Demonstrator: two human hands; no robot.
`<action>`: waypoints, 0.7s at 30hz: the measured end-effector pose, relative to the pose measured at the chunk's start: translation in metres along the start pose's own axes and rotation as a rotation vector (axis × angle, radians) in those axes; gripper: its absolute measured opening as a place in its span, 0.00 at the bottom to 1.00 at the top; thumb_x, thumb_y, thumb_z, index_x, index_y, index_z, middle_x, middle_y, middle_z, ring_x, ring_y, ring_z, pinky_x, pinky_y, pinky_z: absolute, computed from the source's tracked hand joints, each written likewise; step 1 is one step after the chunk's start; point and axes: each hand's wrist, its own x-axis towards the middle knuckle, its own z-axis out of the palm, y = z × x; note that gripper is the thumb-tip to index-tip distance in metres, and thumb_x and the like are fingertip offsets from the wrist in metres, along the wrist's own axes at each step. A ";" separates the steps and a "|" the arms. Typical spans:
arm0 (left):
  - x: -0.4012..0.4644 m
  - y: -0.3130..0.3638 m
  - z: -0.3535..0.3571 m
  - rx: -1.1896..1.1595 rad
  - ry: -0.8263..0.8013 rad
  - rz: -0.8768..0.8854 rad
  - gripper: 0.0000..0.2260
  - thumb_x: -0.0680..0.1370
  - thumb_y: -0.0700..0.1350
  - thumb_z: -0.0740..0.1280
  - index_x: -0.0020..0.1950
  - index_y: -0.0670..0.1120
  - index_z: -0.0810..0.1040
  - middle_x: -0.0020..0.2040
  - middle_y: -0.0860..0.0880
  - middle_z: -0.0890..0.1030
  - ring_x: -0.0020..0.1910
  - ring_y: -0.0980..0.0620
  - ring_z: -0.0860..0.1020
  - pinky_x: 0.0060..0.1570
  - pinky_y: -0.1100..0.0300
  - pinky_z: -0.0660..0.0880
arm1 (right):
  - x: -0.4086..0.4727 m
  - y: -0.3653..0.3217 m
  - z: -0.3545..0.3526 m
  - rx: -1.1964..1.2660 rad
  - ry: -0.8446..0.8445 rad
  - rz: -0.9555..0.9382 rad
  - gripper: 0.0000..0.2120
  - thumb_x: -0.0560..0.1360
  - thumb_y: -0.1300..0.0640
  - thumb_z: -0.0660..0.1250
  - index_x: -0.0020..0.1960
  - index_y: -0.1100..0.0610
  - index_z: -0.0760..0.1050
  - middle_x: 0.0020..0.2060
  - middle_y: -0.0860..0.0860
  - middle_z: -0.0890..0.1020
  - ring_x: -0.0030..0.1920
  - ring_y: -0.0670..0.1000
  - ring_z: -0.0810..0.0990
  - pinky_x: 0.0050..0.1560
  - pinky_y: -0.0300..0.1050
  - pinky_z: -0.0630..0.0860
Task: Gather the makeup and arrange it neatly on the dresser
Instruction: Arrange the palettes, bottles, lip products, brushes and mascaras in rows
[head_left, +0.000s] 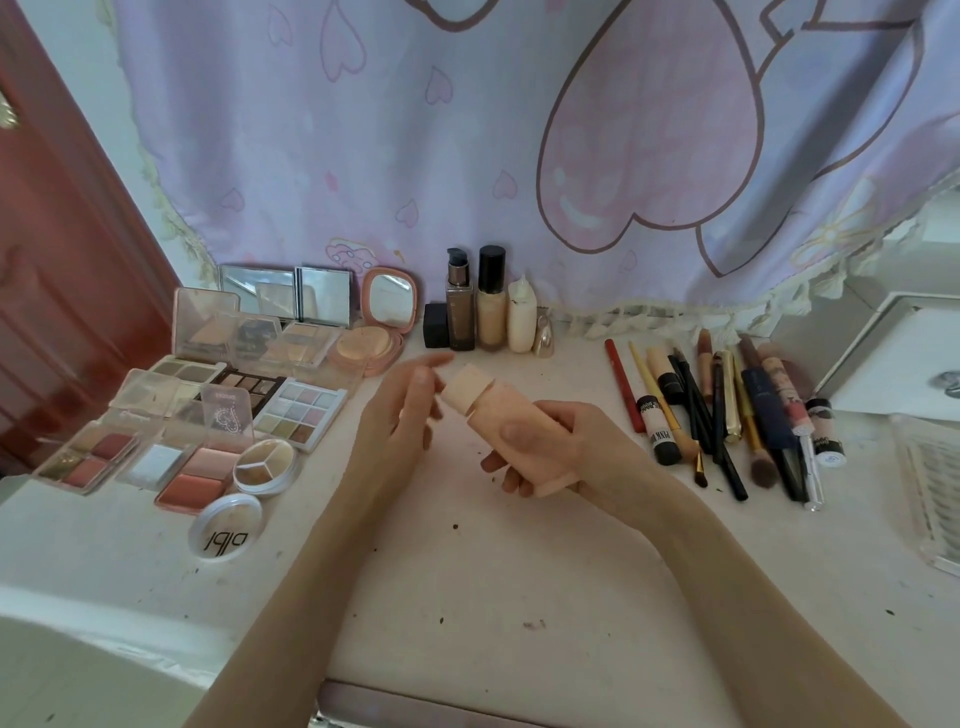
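My right hand grips a peach-coloured bottle above the middle of the white dresser, its cap end tilted up to the left. My left hand is at the cap, fingers mostly straight, thumb touching the cap's side. Several open eyeshadow and blush palettes lie grouped at the left. Foundation bottles stand in a row at the back. Pencils, brushes and lipsticks lie side by side at the right.
Two round pots and a lid lie at the left front. A pink compact with mirror stands open at the back. A white drawer box and a clear tray are at the right. A lilac heart-print curtain hangs behind.
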 end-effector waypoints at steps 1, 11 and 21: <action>-0.001 0.001 -0.002 -0.059 -0.068 0.048 0.14 0.76 0.58 0.56 0.58 0.57 0.72 0.51 0.55 0.77 0.47 0.57 0.77 0.40 0.65 0.75 | 0.000 0.000 -0.003 0.063 -0.012 0.019 0.11 0.76 0.56 0.65 0.56 0.60 0.74 0.43 0.59 0.84 0.35 0.52 0.82 0.37 0.43 0.79; -0.002 0.006 -0.008 -0.061 -0.178 -0.016 0.09 0.74 0.47 0.64 0.54 0.54 0.75 0.44 0.53 0.78 0.37 0.62 0.75 0.38 0.69 0.73 | 0.003 0.003 -0.007 0.087 -0.108 0.064 0.14 0.76 0.54 0.64 0.57 0.61 0.75 0.44 0.59 0.84 0.33 0.53 0.81 0.35 0.44 0.80; -0.001 0.007 -0.006 -0.033 -0.116 -0.075 0.08 0.79 0.48 0.58 0.49 0.52 0.78 0.36 0.54 0.77 0.32 0.63 0.73 0.32 0.71 0.70 | 0.005 0.007 -0.005 0.006 -0.114 0.038 0.20 0.69 0.50 0.68 0.57 0.60 0.77 0.46 0.59 0.84 0.39 0.56 0.83 0.41 0.47 0.81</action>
